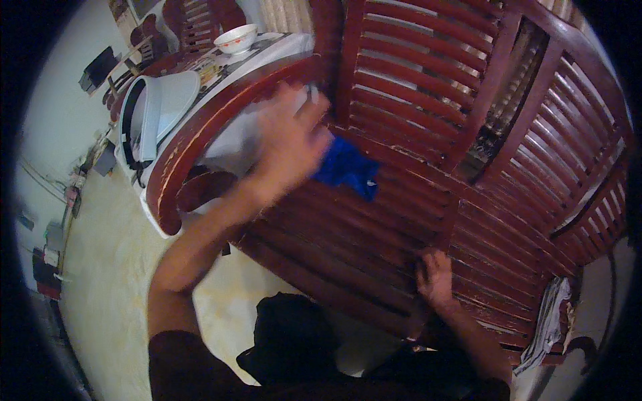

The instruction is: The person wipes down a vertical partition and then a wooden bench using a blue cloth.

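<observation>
Blurred by motion, my left hand [296,135] is raised beside the bench's curved wooden armrest [200,123]. A small whitish and dark thing [312,93] shows at its fingertips; whether the fingers grip it is unclear. Just past that hand, a crumpled blue cloth [348,168] lies on the slatted seat, partly hidden by the hand. My right hand [435,278] rests on the dark red wooden bench [346,240], fingers spread a little and nothing seen in them.
A light blue sun visor [168,103] and a white bowl [236,39] sit on the covered surface behind the armrest. The slatted backrest [416,65] rises at the far side. At right, a striped cloth [544,321] hangs over the bench's end.
</observation>
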